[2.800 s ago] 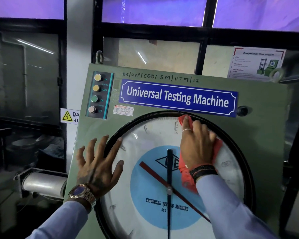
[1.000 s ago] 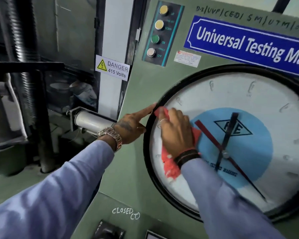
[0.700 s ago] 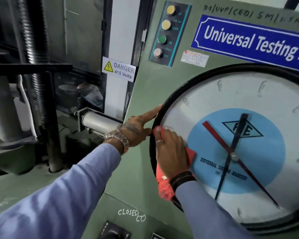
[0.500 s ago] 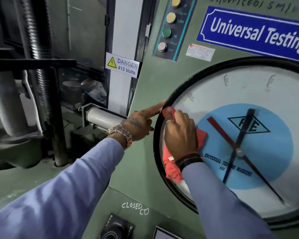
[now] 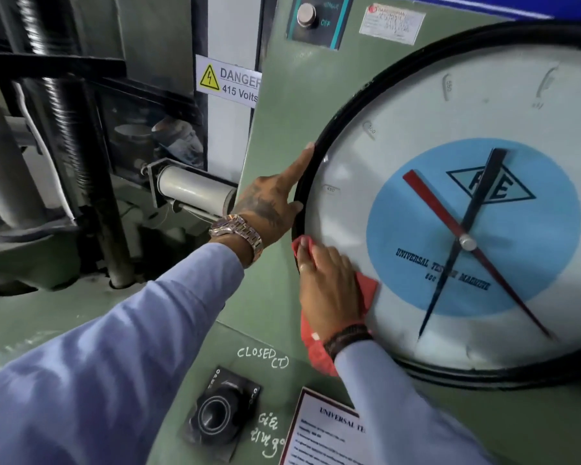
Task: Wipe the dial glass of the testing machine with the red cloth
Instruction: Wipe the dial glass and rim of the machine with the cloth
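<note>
The round dial glass with a black rim fills the right side of the green testing machine. It has a white face, a blue centre disc, a red hand and a black hand. My right hand lies flat on the red cloth and presses it to the lower left of the glass by the rim. A tail of the cloth hangs under my wrist. My left hand rests on the panel against the rim's left edge, forefinger stretched along it, holding nothing.
A black rotary knob marked "CLOSED (T)" sits below on the panel, beside a white instruction card. A "DANGER 415 Volts" sign hangs to the left. Further left stand a threaded column and a white cylinder.
My right hand has slid the red cloth down the glass to the lower left by the rim. The view has moved closer and lower. My left hand stays on the rim's left edge.
</note>
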